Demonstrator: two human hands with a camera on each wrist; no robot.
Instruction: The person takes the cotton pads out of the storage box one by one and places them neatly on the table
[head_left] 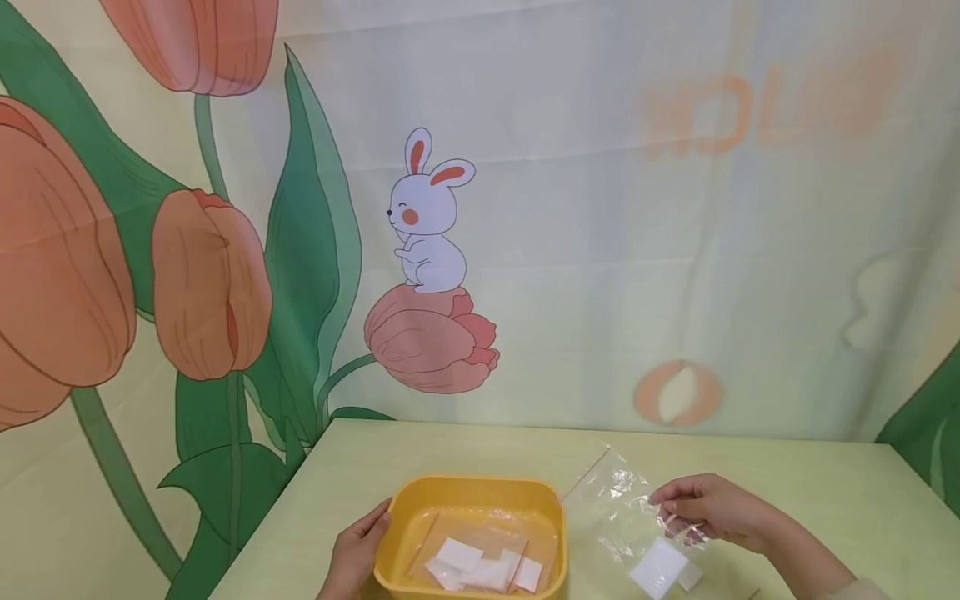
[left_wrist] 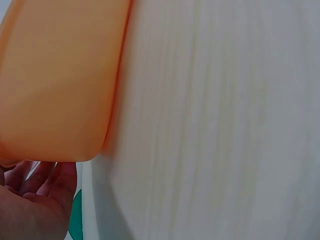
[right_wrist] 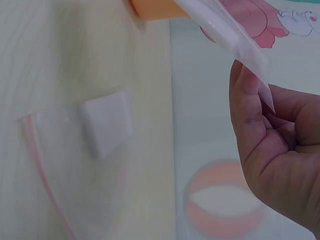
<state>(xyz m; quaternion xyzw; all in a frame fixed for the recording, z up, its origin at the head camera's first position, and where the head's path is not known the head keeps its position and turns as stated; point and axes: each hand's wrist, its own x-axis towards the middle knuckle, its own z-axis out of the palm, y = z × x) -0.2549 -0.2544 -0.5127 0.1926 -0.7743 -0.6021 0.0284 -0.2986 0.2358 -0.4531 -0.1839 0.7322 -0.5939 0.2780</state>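
While the left hand (head_left: 358, 550) grips a rounded yellow plastic box (head_left: 480, 492) in the head view, the right hand (head_left: 712, 510), right of it, pinches a clear plastic bag (head_left: 621, 493). Left wrist: pale table (left_wrist: 215, 120) spreads beside the box's edge. Right wrist: a red-edged plastic bag (right_wrist: 65, 160) lies apart from the box.

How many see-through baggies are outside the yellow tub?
2: a raised clear plastic bag in the right hand, and a second clear plastic bag with a white block inside, on the pale-green table. Others may be hidden.
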